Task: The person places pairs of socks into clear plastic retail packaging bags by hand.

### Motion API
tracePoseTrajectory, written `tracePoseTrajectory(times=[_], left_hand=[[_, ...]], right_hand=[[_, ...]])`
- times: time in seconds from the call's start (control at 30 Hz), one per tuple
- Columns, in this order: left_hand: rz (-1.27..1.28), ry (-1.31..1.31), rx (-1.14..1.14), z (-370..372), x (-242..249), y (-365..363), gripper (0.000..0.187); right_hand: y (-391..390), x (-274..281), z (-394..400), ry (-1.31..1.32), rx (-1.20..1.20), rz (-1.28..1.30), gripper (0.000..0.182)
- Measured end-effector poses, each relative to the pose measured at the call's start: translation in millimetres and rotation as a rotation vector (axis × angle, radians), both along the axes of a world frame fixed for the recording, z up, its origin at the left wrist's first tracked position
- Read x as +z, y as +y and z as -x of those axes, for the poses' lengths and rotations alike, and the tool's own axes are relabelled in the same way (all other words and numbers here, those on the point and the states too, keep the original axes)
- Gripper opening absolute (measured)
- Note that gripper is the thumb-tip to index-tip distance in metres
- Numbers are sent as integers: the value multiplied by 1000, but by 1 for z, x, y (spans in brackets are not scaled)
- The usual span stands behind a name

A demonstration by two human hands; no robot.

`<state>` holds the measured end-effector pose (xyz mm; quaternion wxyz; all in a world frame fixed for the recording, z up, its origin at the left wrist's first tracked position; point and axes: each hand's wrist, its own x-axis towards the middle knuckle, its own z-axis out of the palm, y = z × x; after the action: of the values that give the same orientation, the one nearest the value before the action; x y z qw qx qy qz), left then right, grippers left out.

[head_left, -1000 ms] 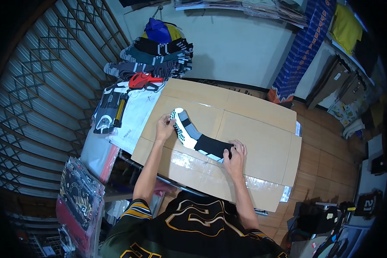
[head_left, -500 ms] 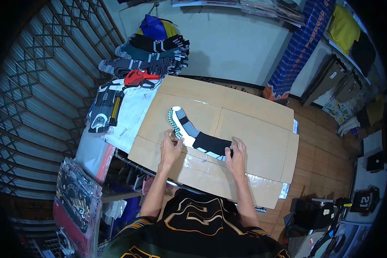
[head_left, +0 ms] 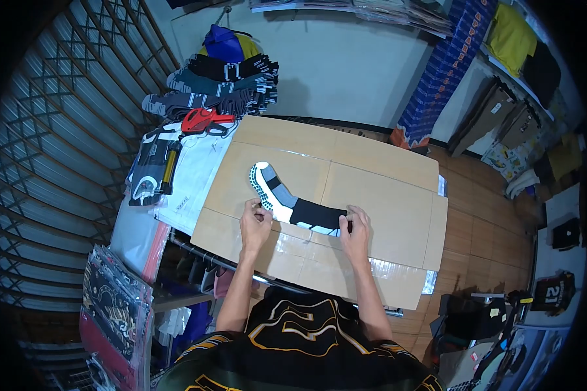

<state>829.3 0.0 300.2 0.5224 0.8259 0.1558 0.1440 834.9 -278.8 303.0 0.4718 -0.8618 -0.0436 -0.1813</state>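
A long sock (head_left: 316,215) lies flat on a cardboard sheet (head_left: 378,176). It has a black leg, a grey and white foot, and teal grip dots along the sole. My left hand (head_left: 255,225) is at the heel, its fingers curled and pinched at the dotted edge. At the other end, my right hand (head_left: 355,236) pinches the black cuff between thumb and fingers. White marks show along the leg's near edge.
Stacked folded socks (head_left: 222,85) stand at the back left. A red tagging gun (head_left: 205,121) and a packaged sock (head_left: 151,166) lie on white plastic wrapping (head_left: 192,176). Bagged garments (head_left: 114,306) are at the lower left; a metal rail (head_left: 202,253) runs along the near edge.
The whole view has shifted slightly as the head moved. Both hands stay at the heel and cuff, and the sock lies in nearly the same position on the cardboard.
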Motion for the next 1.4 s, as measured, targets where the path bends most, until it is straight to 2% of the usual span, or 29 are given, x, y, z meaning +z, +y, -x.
tracePoseTrajectory(times=[0.07, 0.13, 0.33, 0.6, 0.67, 0.73, 0.8, 0.9, 0.97, 1.0, 1.07, 1.17, 1.2, 1.27, 1.4], left_hand=[[78, -2, 5, -1, -1, 1, 46], [-44, 43, -21, 1, 2, 3, 49], [-42, 126, -56, -4, 23, 8, 53], [3, 43, -6, -50, 9, 42, 59], [-30, -78, -20, -68, 3, 50, 59], [-5, -55, -30, -84, -3, 60, 63], [-35, 74, -50, -99, -16, 71, 66], [-48, 75, -128, -115, -35, 81, 61], [-59, 70, -179, -119, -41, 81, 58], [17, 22, -181, -118, -41, 78, 55], [93, -23, -193, -117, -38, 73, 53], [167, -10, -203, -109, -25, 66, 50], [203, -36, -184, -110, -24, 63, 47], [243, -52, -160, -106, -25, 64, 45], [249, -145, -190, -103, -21, 64, 37]], right_hand=[[0, 2, -1, 17, -12, -43, 16], [1, 1, -1, 14, -24, -38, 16], [7, -2, -1, -36, -77, -13, 14], [13, 2, 1, -62, -170, 11, 18], [12, 4, 1, -65, -157, 33, 20], [14, 5, 2, -51, -177, 21, 20], [20, 12, 4, -37, -198, 6, 21], [46, 27, 10, -133, -300, 119, 22], [65, 31, 15, -142, -220, 178, 22], [76, 30, 14, -141, -227, 181, 22], [98, 26, 13, -63, 17, 115, 23], [125, 22, 4, 42, 134, 93, 26], [132, 22, 1, 45, 135, 95, 26], [141, 21, 0, 112, 62, 267, 34], [145, 22, -8, 223, 67, 336, 45]])
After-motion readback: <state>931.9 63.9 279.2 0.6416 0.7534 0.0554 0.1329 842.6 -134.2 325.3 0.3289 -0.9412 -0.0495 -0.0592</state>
